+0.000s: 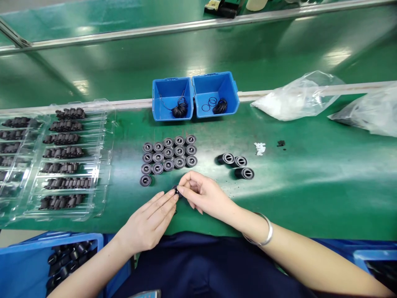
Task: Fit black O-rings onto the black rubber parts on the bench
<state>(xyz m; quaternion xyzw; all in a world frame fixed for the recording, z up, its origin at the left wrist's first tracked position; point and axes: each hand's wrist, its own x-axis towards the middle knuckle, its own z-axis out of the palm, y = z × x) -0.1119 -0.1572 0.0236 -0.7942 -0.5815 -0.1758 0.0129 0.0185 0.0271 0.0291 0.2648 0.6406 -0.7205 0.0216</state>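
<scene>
A small black round part (177, 191), mostly hidden by fingers, is between my two hands at the front of the green bench. My left hand (151, 221) holds it from the left, its fingers long and pressed together, the thumb out of sight. With thumb and index finger, my right hand (201, 192) pinches at the part's top. Just beyond them, black cylinders (168, 153) stand upright in rows, a slot showing in each top. To the right, three more black cylinders (245, 173) sit in a loose group.
Two blue bins (172, 116) (217, 109) hold black rubber rings. Farther right are white pieces (259, 148), tiny black pieces (281, 143) and plastic bags (297, 99). Clear trays (96, 165) of dark parts fill the left. A blue crate (25, 265) with black parts stands below.
</scene>
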